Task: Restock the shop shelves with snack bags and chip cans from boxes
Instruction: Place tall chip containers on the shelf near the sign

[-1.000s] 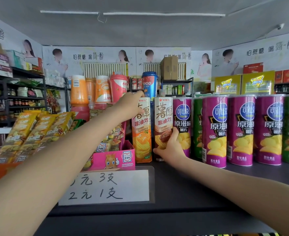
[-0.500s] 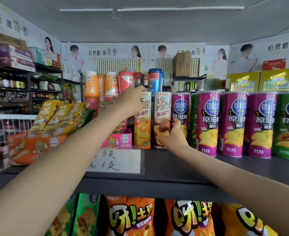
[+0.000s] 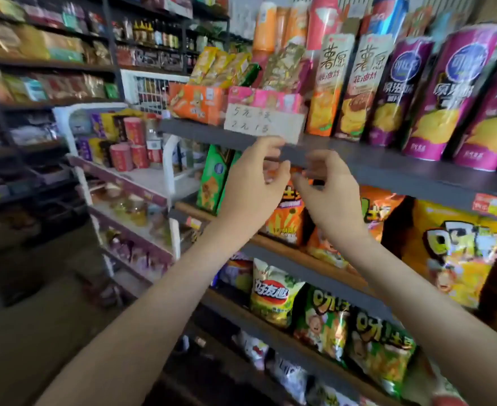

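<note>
Since the chip cans (image 3: 341,86) stand upright in their row on the top shelf (image 3: 402,168) while the left hand (image 3: 253,183) and right hand (image 3: 329,194) hover empty before its edge, fingers loosely curled, this placement looks finished, boxes unseen.

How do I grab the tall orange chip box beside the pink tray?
Probably by its upper part, from the front. The orange chip box stands upright, squeezed between the pink tray and a matching box, so its lower sides look blocked.
</note>
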The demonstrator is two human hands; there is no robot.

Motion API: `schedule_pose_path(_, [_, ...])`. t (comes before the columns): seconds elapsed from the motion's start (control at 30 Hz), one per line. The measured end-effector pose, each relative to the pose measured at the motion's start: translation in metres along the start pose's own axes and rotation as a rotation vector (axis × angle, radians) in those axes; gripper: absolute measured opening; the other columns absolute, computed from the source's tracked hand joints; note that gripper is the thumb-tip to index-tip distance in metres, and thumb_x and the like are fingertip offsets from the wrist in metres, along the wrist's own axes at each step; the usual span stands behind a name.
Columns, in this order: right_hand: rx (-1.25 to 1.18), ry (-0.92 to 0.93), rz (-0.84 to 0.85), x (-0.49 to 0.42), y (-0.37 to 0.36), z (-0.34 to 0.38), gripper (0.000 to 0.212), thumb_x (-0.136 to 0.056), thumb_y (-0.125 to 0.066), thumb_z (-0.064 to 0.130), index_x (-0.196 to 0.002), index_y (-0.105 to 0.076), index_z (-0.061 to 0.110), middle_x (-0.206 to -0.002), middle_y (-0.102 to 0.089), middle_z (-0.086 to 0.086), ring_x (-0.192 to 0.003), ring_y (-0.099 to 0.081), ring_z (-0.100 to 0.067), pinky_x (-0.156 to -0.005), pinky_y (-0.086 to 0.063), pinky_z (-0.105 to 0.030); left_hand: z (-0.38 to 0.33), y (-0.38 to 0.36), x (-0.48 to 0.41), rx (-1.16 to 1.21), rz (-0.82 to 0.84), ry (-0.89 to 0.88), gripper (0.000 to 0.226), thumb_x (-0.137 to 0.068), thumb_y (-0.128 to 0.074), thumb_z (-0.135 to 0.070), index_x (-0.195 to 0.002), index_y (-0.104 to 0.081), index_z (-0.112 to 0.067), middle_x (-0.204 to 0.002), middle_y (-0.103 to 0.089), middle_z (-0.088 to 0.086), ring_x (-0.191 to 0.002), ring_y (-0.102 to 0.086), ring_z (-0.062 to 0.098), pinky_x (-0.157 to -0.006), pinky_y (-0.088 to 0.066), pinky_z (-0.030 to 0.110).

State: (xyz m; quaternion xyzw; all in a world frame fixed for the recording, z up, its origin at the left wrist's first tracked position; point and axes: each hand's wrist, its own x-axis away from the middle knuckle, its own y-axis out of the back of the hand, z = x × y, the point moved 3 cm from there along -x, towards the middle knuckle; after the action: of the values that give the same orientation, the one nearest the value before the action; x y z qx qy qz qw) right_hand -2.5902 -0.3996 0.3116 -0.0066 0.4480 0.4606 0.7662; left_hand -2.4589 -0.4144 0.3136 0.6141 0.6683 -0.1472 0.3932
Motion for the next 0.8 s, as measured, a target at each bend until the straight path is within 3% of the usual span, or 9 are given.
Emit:
schedule_pose_path(0.07, [-0.052, -0.037, 0.132, 0.037, -0.031, 0.0, 0.029, -0.087, -0.068, 0.013, -0.113, -0.058, 0.006, -0.101, -0.058, 0.001, -0.089, -0.057, -0.014, -0.075, -0.041, -0.013, 0.041, 0.012, 0.045, -0.046, 0.038, 0.196, 0.039, -0.093, -0.061, -0.014, -0.131, -0.052, -0.017, -0.112, -0.064, -0.002, -0.094, -0.061, 0.009, -0.08, -0.047, 0.015])
schedule_pose_path(0.13, [-0.106, -0.142, 0.296, 0.075, -0.07, -0.007, 0.027, -0.087, -0.068, 0.012, -0.112, -0.059, 0.005, -0.101, -0.061, -0.003, -0.088, -0.057, -0.013, -0.072, -0.041, -0.008, 0.091, 0.032, 0.091, -0.076, 0.078, 0.47, 0.044, -0.093, -0.062, -0.016, -0.135, -0.049, -0.015, -0.114, -0.065, 0.004, -0.103, -0.063, 0.02, -0.087, -0.05, 0.024])
schedule_pose_path(0.2, [-0.137, -0.241, 0.433, 0.114, -0.112, -0.015, 0.028, -0.087, -0.068, 0.013, -0.112, -0.06, 0.006, -0.102, -0.062, -0.004, -0.091, -0.058, -0.016, -0.078, -0.042, -0.017, 0.138, 0.058, 0.142, -0.093, 0.091, 0.722, 0.047, -0.093, -0.061, -0.017, -0.138, -0.046, -0.013, -0.121, -0.064, 0.011, -0.11, -0.062, 0.03, -0.092, -0.051, 0.036])
schedule_pose_path(0.3, [-0.154, -0.325, 0.639, 0.17, -0.172, -0.023, 0.028, -0.087, -0.068, 0.017, -0.113, -0.059, 0.01, -0.101, -0.059, 0.0, -0.092, -0.057, -0.014, -0.078, -0.04, -0.019, 0.195, 0.1, 0.227, -0.143, 0.053, 1.02, 0.046, -0.095, -0.059, -0.017, -0.138, -0.047, -0.013, -0.121, -0.063, 0.011, -0.114, -0.06, 0.03, -0.087, -0.044, 0.027])
schedule_pose_path(0.37, [-0.152, -0.396, 0.795, 0.209, -0.215, -0.03, 0.024, -0.088, -0.067, 0.021, -0.109, -0.057, 0.015, -0.1, -0.058, 0.001, -0.092, -0.057, -0.014, -0.082, -0.046, -0.029, 0.232, 0.127, 0.288, -0.155, -0.006, 1.222, 0.045, -0.094, -0.06, -0.018, -0.137, -0.047, -0.017, -0.111, -0.064, 0.011, -0.111, -0.061, 0.034, -0.082, -0.045, 0.029])
schedule_pose_path(0.43, [-0.143, -0.454, 0.911, 0.248, -0.259, -0.041, 0.022, -0.088, -0.068, 0.023, -0.106, -0.055, 0.019, -0.102, -0.059, -0.001, -0.096, -0.058, -0.017, -0.084, -0.049, -0.035, 0.267, 0.147, 0.35, -0.169, -0.027, 1.361, 0.048, -0.094, -0.059, -0.02, -0.14, -0.042, -0.019, -0.116, -0.061, 0.008, -0.105, -0.061, 0.031, -0.078, -0.05, 0.032])
schedule_pose_path(0.5, [-0.126, -0.512, 1.03, 0.291, -0.303, -0.054, 0.027, -0.09, -0.067, 0.023, -0.113, -0.054, 0.017, -0.105, -0.056, 0.002, -0.098, -0.057, -0.015, -0.08, -0.046, -0.026, 0.299, 0.161, 0.415, -0.205, -0.071, 1.511, 0.052, -0.096, -0.056, -0.025, -0.144, -0.036, -0.022, -0.124, -0.058, 0.006, -0.105, -0.06, 0.026, -0.079, -0.05, 0.032])
schedule_pose_path(0.6, [-0.074, -0.653, 1.209, 0.361, -0.365, -0.081, 0.036, -0.092, -0.064, 0.025, -0.124, -0.05, 0.018, -0.112, -0.055, 0.002, -0.101, -0.054, -0.012, -0.072, -0.041, -0.018, 0.344, 0.163, 0.506, -0.086, -0.256, 1.669, 0.067, -0.095, -0.061, -0.029, -0.151, -0.026, -0.019, -0.14, -0.051, 0.012, -0.124, -0.052, 0.03, -0.099, -0.046, 0.038])
schedule_pose_path(0.8, [0.051, -0.812, 1.382, 0.486, -0.461, -0.16, 0.048, -0.091, -0.065, 0.021, -0.134, -0.045, 0.017, -0.125, -0.052, -0.002, -0.114, -0.051, -0.016, -0.089, -0.045, -0.028, 0.436, 0.135, 0.627, -0.028, -0.361, 1.839, 0.074, -0.09, -0.069, -0.019, -0.15, -0.025, -0.023, -0.142, -0.044, 0.013, -0.131, -0.046, 0.034, -0.103, -0.04, 0.038])
